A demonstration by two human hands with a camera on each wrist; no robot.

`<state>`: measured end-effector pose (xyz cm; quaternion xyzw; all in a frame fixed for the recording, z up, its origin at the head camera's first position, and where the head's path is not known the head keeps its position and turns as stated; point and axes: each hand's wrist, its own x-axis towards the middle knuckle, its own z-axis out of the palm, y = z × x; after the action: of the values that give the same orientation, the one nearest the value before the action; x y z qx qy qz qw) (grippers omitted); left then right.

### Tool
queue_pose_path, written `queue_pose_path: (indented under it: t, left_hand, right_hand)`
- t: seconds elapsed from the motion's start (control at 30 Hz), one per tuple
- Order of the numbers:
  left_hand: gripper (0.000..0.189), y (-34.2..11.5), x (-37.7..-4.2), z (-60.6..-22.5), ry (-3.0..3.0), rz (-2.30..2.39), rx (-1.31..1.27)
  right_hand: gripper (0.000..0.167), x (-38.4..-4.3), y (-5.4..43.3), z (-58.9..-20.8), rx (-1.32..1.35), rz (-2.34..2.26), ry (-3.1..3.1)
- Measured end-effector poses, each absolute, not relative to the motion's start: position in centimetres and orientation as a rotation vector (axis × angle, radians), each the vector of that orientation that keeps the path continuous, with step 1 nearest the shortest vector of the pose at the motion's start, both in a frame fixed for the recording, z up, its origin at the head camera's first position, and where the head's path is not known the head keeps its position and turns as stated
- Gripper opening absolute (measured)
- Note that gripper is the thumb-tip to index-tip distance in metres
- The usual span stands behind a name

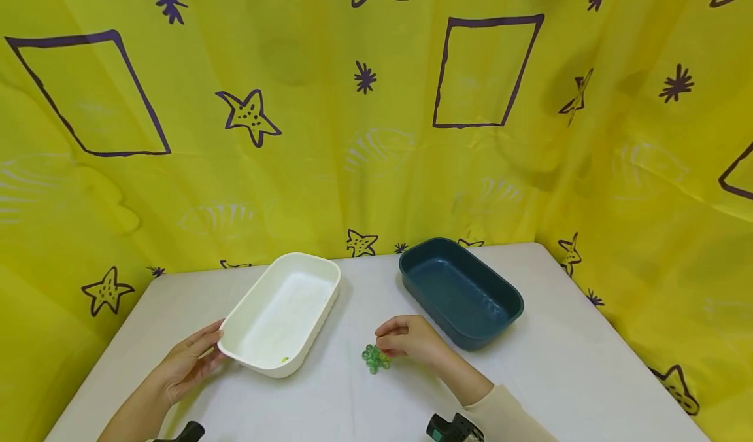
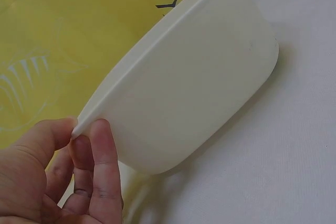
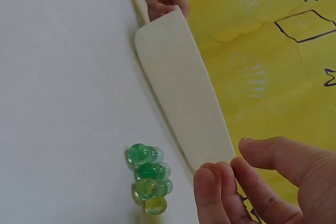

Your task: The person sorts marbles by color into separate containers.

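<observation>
My left hand [image 1: 191, 360] pinches the near-left rim of a white rectangular tub [image 1: 285, 308]. In the left wrist view, the thumb of the left hand [image 2: 39, 169] lies on one side of the tub's rim [image 2: 113, 98] and the fingers on the other. A small yellow bead [image 1: 285, 359] lies inside the tub at its near end. To the right, my right hand [image 1: 414, 340] hovers beside a cluster of clear green and yellowish beads [image 1: 374, 358] on the table. The right wrist view shows the beads [image 3: 149, 171] apart from the right hand [image 3: 273, 182], whose thumb and fingers hold nothing visible.
A dark teal tub [image 1: 459, 291] stands at the back right, just beyond my right hand. A white cloth covers the table [image 1: 576, 357]. Behind it hangs a yellow curtain [image 1: 317, 180] with stars and shells drawn on it.
</observation>
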<state>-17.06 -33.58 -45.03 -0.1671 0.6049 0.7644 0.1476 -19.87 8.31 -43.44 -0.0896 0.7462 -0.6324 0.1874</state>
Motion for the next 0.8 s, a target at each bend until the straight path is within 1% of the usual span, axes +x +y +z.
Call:
queue_pose_path:
  t: [0.37, 0.57, 0.8]
  left_hand:
    - [0.027, -33.5, -17.0, -45.2, 1.728, 2.221, -0.471]
    - [0.031, -33.5, -17.1, -45.4, 1.718, 2.236, -0.458]
    - [0.031, -33.5, -17.0, -45.3, 1.738, 2.223, -0.473]
  right_hand:
    - [0.023, -19.4, 9.3, -45.1, -0.239, -1.756, 2.198]
    - [0.022, -19.5, 9.5, -46.4, -0.204, -1.784, 2.2]
    - [0.022, -19.5, 9.6, -46.5, -0.213, -1.778, 2.201]
